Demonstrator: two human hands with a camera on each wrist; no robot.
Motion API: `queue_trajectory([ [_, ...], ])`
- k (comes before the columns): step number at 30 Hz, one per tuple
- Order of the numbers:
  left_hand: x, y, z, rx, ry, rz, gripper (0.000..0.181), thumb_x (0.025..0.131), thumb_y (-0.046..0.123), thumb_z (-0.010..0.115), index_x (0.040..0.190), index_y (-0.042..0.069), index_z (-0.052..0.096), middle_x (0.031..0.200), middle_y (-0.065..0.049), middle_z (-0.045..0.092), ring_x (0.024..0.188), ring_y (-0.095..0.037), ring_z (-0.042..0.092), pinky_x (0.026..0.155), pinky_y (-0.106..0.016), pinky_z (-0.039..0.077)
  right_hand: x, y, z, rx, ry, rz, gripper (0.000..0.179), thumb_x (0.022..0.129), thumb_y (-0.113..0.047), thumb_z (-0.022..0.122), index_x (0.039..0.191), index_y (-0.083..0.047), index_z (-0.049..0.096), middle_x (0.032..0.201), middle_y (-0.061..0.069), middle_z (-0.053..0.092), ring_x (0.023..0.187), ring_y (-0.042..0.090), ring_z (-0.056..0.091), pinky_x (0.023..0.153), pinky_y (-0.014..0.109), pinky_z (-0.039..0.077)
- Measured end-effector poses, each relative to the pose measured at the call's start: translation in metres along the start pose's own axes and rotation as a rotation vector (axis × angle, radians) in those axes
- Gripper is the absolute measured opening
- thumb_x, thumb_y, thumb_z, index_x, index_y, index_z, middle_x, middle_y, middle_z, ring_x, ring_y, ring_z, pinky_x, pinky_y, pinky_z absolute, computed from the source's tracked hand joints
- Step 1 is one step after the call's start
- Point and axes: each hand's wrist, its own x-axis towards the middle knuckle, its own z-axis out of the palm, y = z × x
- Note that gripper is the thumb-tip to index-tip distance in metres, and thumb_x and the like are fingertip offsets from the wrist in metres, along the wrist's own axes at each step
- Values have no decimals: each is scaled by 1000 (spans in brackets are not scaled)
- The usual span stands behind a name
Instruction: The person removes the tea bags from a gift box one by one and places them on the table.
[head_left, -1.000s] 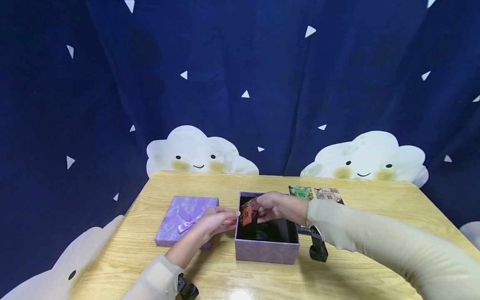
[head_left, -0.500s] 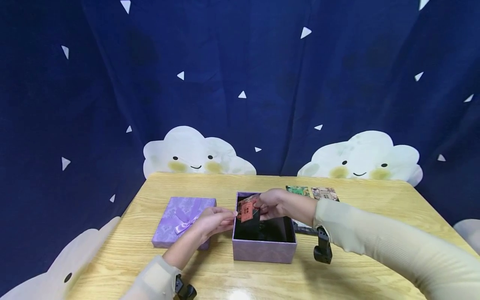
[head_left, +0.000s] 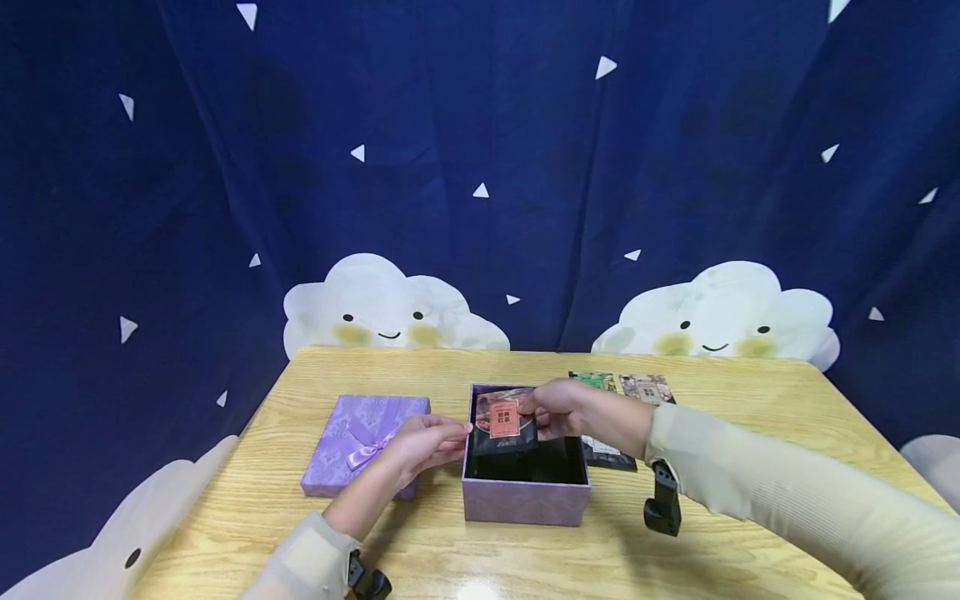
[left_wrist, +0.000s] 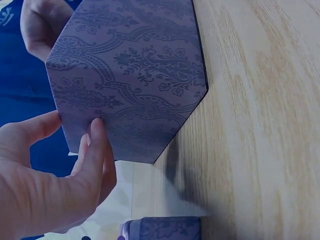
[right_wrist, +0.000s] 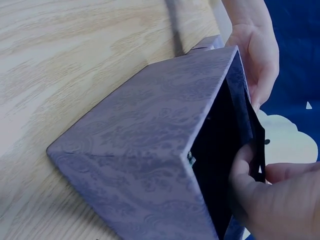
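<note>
Shifted since 1 second ago: red-labelled packet (head_left: 504, 419), moved rightward across the box mouth, its printed face now turned more fully up to the head camera; right hand (head_left: 558, 408) moved rightward with it.

Item 1: red-labelled packet, dark lower band, at the mouth of the box near the left and back walls; depth relative to the rim cannot be told.
Item 2: right hand, pinching the packet's right edge between thumb and fingers.
Item 3: left hand (head_left: 431, 442), relaxed, thumb at the left rim, fingertips resting on the outer wall, thumb and fingers slightly apart.
Item 4: box (head_left: 525, 504), purple, patterned, dark inside, upright on a wood-grain table (head_left: 420, 558).
Item 5: lid (head_left: 337, 429), purple, with ribbon bow (head_left: 365, 452), left of the box, partly behind the left hand.
Item 6: green-labelled packet (head_left: 596, 380), right of the box, partly hidden.
Item 7: pale-labelled packet (head_left: 648, 387), beside it.
Item 8: backdrop (head_left: 450, 83), dark blue, white triangles and clouds.
</note>
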Motion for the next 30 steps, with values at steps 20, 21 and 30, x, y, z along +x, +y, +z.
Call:
queue_trajectory([
  [20,0,-1,-1,0,6,-8,31,88,9,65,108,-12,56,89,-6,67,76,-8,65,82,-24,62,-28,17,-30,-9,-88,-48,18,95,-4,47,111,3,51,76,0,64,69,6,62,64,19,60],
  [21,1,-1,-1,0,6,-10,30,88,8,65,108,-12,56,89,-7,68,76,-9,66,81,-24,62,-31,18,-32,-8,-92,-49,18,95,-4,48,111,3,51,75,0,65,69,6,62,64,19,60],
  [30,2,-1,0,-10,17,-15,31,88,7,65,109,-14,56,94,-13,70,78,-11,67,81,-24,63,-53,31,-53,117,-203,-103,12,96,-7,50,107,-3,52,79,0,72,74,8,70,73,25,64],
])
